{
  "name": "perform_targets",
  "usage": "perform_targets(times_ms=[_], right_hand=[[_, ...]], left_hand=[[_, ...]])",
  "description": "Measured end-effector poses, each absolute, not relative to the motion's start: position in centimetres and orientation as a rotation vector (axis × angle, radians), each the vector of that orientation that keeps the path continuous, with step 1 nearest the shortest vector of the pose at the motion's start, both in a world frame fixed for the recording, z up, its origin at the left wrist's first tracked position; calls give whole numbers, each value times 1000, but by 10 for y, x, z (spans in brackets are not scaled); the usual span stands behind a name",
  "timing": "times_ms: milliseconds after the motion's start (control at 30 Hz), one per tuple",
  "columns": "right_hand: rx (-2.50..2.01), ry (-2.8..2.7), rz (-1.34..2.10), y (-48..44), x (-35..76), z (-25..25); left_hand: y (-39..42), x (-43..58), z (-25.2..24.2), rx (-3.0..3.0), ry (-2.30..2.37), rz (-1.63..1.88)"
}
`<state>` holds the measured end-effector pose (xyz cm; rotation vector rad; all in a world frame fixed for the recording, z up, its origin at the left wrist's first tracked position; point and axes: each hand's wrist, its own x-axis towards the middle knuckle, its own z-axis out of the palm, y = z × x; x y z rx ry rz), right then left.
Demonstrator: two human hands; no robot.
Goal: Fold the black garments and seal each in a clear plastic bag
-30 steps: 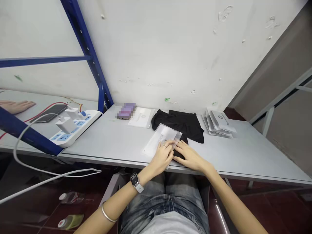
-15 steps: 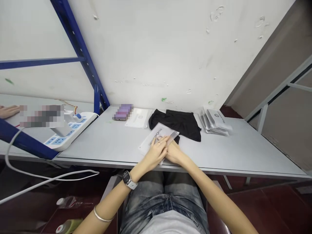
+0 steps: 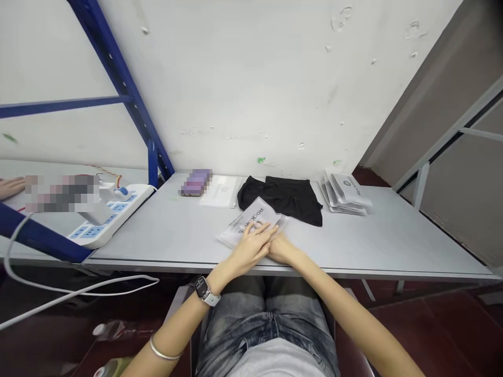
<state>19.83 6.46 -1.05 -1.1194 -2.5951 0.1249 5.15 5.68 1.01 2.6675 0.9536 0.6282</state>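
A translucent, frosted pouch [image 3: 245, 224] lies aslant near the counter's [image 3: 377, 241] front edge, before the seated person, its surface slightly wrinkled and glossy. The left hand [image 3: 252, 246] rests across it palm down, fingers outstretched and only loosely bent. The right hand [image 3: 280, 248] meets it at the pouch's near right end, fingers hidden; I can't tell how closed they are or what they hold. Just behind is black cloth [image 3: 285, 198]. Grey surface stretches right of the hands, and left toward a power strip [image 3: 118, 213]. Dark lettering on the pouch starts "ROCK", the rest partly covered; the stacked pouches [image 3: 346, 193] carry a round emblem.
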Motion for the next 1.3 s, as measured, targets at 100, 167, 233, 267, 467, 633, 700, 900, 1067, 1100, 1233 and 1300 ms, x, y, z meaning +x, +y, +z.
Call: perform_targets(times_ms=[100,167,233,267,467,633,700,900,1067,1100,1233,1300], right_hand=[[-1148,-2584,114,71,190,-12],[-1147,-2566,91,66,194,-9],[-1147,-2542,68,53,207,-6],[-1154,-2530,58,45,215,-5],[-1162,-2404,-63,-2,248,-15],[-921,-2422,-305,-7,220,-21],[-835,-2450,-378,-3,205,-20],[-723,-2348,-596,11,184,-21],[-656,-2308,-649,12,183,-30],[-657,-2306,-650,11,183,-30],[-654,-2303,-683,11,189,-27],[-694,-2305,-713,14,197,-23]], left_hand=[[59,45,18,2687,946,604],[58,35,22,2696,933,603],[54,22,22,2720,925,627],[51,15,21,2738,924,642],[25,-16,6,2884,952,712],[16,-17,-3,2979,961,825],[15,-16,-4,3017,949,902],[13,-13,-7,3195,762,1256],[11,-14,-4,3274,731,1294],[11,-13,-4,3288,724,1279],[8,-9,-6,3290,742,1238],[7,-6,-8,3288,753,1236]])
